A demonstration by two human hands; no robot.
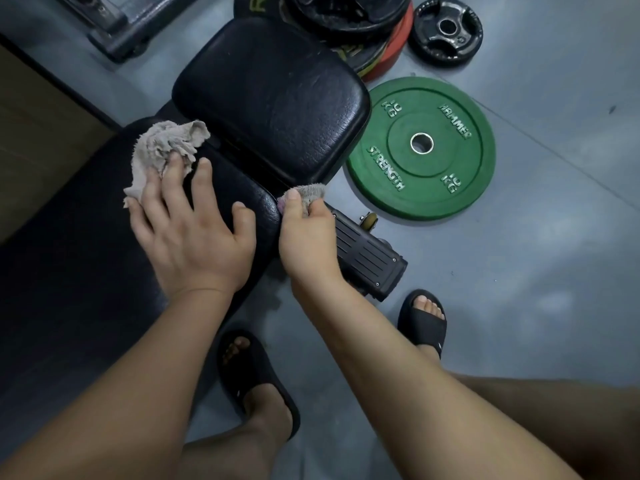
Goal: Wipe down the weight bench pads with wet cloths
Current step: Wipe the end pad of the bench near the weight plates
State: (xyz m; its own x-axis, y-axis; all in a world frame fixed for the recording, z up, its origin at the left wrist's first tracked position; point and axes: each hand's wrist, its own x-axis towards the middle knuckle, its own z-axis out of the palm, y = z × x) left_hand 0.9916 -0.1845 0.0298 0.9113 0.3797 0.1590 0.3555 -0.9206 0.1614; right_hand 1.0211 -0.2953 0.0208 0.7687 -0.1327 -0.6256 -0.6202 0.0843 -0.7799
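Note:
The long black back pad [86, 237] of the weight bench runs from the left edge toward the middle. The black seat pad [273, 98] lies beyond a narrow gap. My left hand [190, 233] lies flat on the back pad near its end, fingers spread, pressing a crumpled grey cloth [162, 150] under the outer fingers. My right hand [304, 237] grips a second small grey cloth [310, 192] against the right side edge of the back pad, at its corner by the gap. Most of that cloth is hidden inside the hand.
A green 10 kg plate [420, 147] lies flat on the grey floor right of the bench. Stacked plates [363, 32] and a small black plate [446, 29] sit at the top. The bench's black foot bar [370, 254] juts out below my right hand. My sandalled feet [256, 379] stand beside the bench.

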